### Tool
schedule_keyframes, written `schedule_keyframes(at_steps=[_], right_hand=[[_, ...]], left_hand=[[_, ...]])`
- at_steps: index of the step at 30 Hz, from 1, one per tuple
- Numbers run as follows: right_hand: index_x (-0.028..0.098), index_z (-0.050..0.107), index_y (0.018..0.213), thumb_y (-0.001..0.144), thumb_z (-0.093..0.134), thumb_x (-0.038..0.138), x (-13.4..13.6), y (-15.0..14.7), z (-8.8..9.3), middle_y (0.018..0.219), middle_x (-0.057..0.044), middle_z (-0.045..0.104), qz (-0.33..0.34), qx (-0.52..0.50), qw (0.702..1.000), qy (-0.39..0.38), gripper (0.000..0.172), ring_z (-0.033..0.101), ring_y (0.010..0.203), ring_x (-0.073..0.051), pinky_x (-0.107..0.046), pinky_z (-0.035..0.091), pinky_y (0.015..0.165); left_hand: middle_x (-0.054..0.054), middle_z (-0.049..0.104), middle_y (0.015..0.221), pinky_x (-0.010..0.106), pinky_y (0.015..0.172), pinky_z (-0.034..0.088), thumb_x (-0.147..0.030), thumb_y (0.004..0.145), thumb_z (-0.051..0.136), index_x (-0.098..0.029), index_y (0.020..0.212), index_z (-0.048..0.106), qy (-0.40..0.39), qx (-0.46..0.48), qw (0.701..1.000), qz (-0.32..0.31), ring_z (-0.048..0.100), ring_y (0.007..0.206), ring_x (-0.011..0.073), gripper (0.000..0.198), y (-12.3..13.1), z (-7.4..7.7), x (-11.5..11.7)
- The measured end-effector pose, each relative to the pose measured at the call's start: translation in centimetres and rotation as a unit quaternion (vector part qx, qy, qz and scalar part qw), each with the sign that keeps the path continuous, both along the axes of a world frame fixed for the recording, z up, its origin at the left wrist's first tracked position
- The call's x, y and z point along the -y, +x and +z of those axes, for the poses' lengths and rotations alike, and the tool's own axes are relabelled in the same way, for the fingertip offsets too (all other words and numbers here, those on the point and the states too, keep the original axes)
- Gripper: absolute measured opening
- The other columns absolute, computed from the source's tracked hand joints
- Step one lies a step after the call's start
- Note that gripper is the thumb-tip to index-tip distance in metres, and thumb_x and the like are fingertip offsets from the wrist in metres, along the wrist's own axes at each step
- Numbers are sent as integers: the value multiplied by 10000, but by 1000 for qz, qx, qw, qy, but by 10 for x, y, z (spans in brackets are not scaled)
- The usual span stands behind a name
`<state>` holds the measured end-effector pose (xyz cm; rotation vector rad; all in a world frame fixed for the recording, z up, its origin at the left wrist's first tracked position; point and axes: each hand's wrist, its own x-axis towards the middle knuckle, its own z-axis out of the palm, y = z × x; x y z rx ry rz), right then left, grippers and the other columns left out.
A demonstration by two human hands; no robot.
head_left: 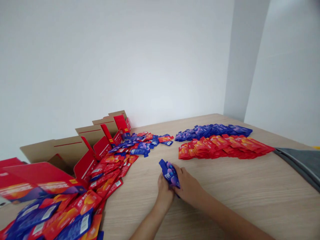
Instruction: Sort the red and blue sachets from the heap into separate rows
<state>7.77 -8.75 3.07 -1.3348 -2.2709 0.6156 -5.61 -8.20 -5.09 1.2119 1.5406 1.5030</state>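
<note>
My left hand (163, 190) and my right hand (188, 185) meet at the middle of the wooden table (225, 193), both closed around a small bundle of blue sachets (170, 173) that sticks up between them. To the left lies a loose heap of red and blue sachets (117, 163). Beyond my hands, a tidy row of blue sachets (212, 130) lies behind a tidy row of red sachets (225, 146).
Open cardboard boxes with red insides (92, 143) stand along the wall at the left. More sachets (55, 216) spill over the near left corner. A dark grey cloth (302, 163) lies at the table's right edge. White walls close the back.
</note>
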Motion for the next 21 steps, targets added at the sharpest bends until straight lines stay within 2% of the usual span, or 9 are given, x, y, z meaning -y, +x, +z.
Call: schedule_keyframes(at_steps=[2,5,8,10,13,15,18,21], right_hand=[[134,328,1402,755,552,235,3,-1,5,1164,-197,546,-6,82,997,-14,693,610,980,-298,-376,474,809],[188,374,1383,729,590,205,0,-6,21,1180,-190,541,9,168,985,20,689,618,958,-294,-358,475,778],[209,437,1338,658,645,114,-6,-16,35,1179,-184,546,18,252,965,72,718,596,982,-304,-371,471,784],[199,413,1360,638,671,97,-9,-24,36,1189,-190,544,25,291,953,85,773,591,976,-304,-379,477,781],[189,319,1420,655,677,100,-14,-33,29,1235,-206,516,20,313,946,79,849,592,967,-296,-369,491,760],[189,306,1428,716,648,153,-17,-35,23,1251,-210,506,15,301,950,79,790,584,985,-298,-363,495,756],[147,337,1410,804,579,259,-24,-37,20,1244,-225,506,11,271,959,87,663,565,1024,-317,-378,493,766],[120,380,1374,825,545,225,-32,-37,22,1201,-226,528,14,259,963,81,583,579,1002,-313,-375,491,755]], left_hand=[[116,573,1258,418,1100,268,-68,470,548,-163,1096,611,5,-73,997,24,401,1269,322,637,-10,1,4],[134,603,1207,420,1073,318,-79,509,534,-149,1105,608,18,-165,986,21,473,1208,301,604,-25,4,3],[121,655,1093,411,1021,385,-87,541,526,-148,1043,627,37,-189,981,0,558,1094,275,516,-30,6,-4],[100,661,1082,409,1015,393,-99,576,518,-168,1025,629,43,-192,980,1,570,1072,259,468,-30,5,-9],[117,618,1185,392,1053,355,-89,602,490,-156,1092,608,31,-193,980,40,523,1157,254,509,-27,1,-10],[146,572,1260,377,1079,324,-62,585,465,-122,1152,580,13,-188,981,57,480,1219,256,582,-25,-3,-7],[146,531,1319,369,1101,296,-50,570,454,-121,1189,561,-7,-163,985,47,445,1262,255,632,-24,-7,-2],[141,543,1311,372,1114,278,-52,562,454,-134,1151,587,-11,-101,994,33,441,1271,257,610,-26,-6,2]])
